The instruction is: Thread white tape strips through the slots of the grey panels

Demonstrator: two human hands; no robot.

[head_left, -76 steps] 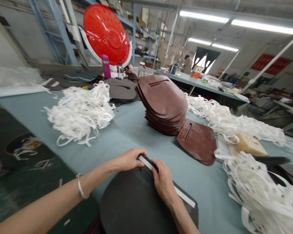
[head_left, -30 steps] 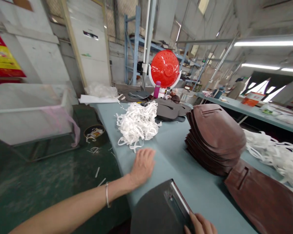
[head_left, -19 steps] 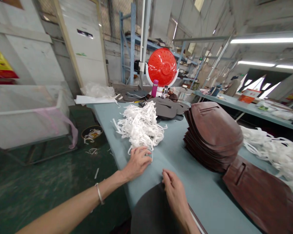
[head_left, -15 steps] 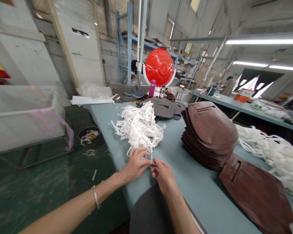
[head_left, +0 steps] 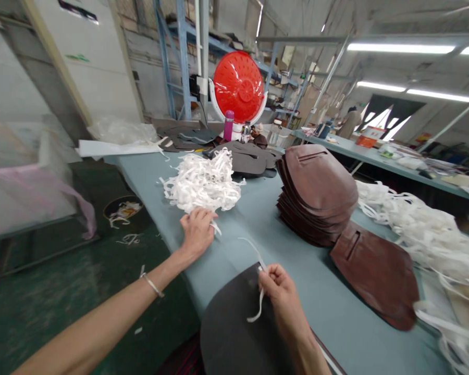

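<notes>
My left hand (head_left: 197,233) is palm down at the near edge of a heap of thin white strips (head_left: 203,182). Its fingers are curled, and a short white strip end (head_left: 216,228) sticks out beside them; the fingertips are partly hidden. My right hand (head_left: 280,289) pinches a narrow white strip (head_left: 261,304), one end trailing up and away, the other hanging down. Below the strip lies a dark grey rounded panel (head_left: 234,323) at the table's near edge, its top corner by my right fingertips. Whether those fingers grip the panel too, I cannot tell.
A stack of brown slotted panels (head_left: 320,187) stands right of centre, with another brown panel (head_left: 379,276) beside it. More white strips (head_left: 418,224) lie far right. Grey pieces (head_left: 250,159), a purple bottle (head_left: 229,126) and a red round fan (head_left: 239,86) are behind.
My hands, close together before, have moved apart. The left has gone to the strip heap; the right has come nearer, over the dark grey panel, with a white strip. The view has shifted.
</notes>
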